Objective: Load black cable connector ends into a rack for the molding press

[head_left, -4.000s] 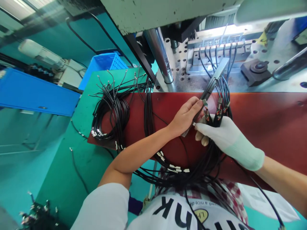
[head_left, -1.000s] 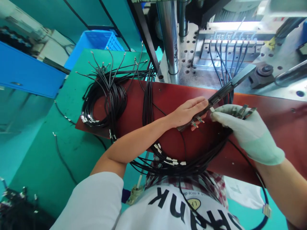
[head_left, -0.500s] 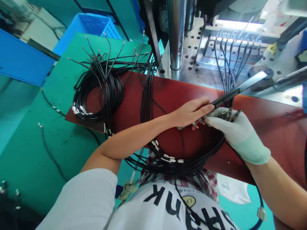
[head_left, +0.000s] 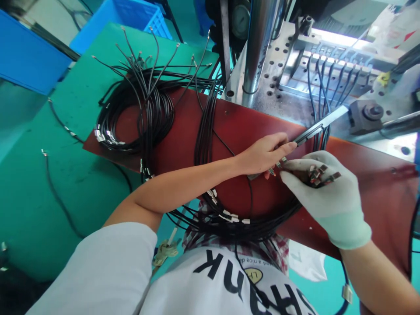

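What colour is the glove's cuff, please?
The cuff is pale mint green, seen best in the head view.

Metal bar (head_left: 323, 125) is held in left grip (head_left: 266, 154), connectors (head_left: 316, 175) in gloved right grip (head_left: 334, 192); cables (head_left: 162, 105) are coiled over red board (head_left: 374, 175).

The bare left hand (head_left: 262, 154) is clenched in a grip right of centre, the left forearm (head_left: 193, 180) running almost level from an elbow (head_left: 142, 201) bent at lower left. The right hand (head_left: 331, 192), white-gloved, curls tight at centre right; the right forearm (head_left: 377, 273) rises from the lower right corner.
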Motion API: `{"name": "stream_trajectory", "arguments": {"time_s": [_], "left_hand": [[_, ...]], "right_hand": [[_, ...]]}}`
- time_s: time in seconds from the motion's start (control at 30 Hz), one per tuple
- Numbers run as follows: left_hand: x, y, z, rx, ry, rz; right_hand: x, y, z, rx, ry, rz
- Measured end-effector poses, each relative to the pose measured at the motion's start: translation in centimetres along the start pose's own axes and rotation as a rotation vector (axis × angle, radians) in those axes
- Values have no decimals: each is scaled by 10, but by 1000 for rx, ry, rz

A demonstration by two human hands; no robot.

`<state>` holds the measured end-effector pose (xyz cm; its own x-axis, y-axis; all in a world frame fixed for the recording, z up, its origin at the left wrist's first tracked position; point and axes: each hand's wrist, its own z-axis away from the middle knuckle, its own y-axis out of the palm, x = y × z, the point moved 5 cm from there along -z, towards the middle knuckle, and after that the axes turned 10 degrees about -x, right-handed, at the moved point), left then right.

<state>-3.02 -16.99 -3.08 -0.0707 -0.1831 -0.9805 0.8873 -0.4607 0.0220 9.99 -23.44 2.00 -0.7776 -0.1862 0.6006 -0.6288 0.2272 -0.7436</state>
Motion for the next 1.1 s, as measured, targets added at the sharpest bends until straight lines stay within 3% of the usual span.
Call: {"name": "stream_trajectory", "arguments": {"time_s": [0.17, 0.33, 0.77, 0.93, 1.1], "left_hand": [[1, 1, 0, -7, -6, 40], [3, 1, -1, 4, -15, 52], [1, 1, -1, 7, -23, 37], [1, 0, 0, -16, -13, 19], [3, 0, -1, -21, 9, 43]], "right_hand": [[13, 0, 2, -86, -163, 218], [13, 3, 2, -91, -226, 232], [12, 6, 2, -97, -282, 217], [14, 1, 2, -110, -207, 118], [21, -1, 4, 17, -211, 148]]}}
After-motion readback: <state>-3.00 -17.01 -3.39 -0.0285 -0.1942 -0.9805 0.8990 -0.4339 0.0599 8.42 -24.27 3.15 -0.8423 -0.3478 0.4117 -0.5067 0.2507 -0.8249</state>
